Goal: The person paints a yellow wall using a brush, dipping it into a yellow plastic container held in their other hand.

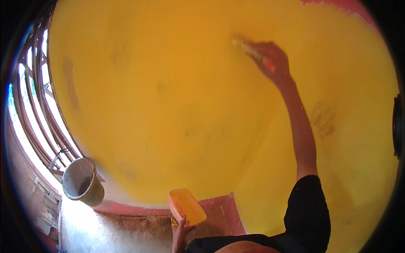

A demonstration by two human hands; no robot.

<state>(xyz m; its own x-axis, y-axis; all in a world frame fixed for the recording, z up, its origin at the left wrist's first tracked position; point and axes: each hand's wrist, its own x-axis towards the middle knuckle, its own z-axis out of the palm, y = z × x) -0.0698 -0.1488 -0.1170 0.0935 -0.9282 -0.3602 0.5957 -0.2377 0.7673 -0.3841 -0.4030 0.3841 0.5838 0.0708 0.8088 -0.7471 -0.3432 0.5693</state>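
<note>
My right hand point(276, 57) is raised to a yellow-painted wall point(190, 95). In its grip is a paintbrush point(248, 49), blurred, with a pale head pointing left and a red patch near the palm. The brush head is at the wall surface; whether it touches cannot be told. Low in the view, my left hand point(180, 232) holds a rectangular plastic tub point(187, 207) by its near end, thumb on the rim. Yellow paint coats the inside of the tub, with reddish marks along one side. Several darker patches show through the wall's yellow coat.
A grey bucket point(91, 189) hangs or stands at lower left, beside barred openings point(41, 101) with bright light behind. Red paint borders the wall's foot point(126, 207) and its top right corner point(348, 8). A dark object point(396, 126) juts in at the right edge.
</note>
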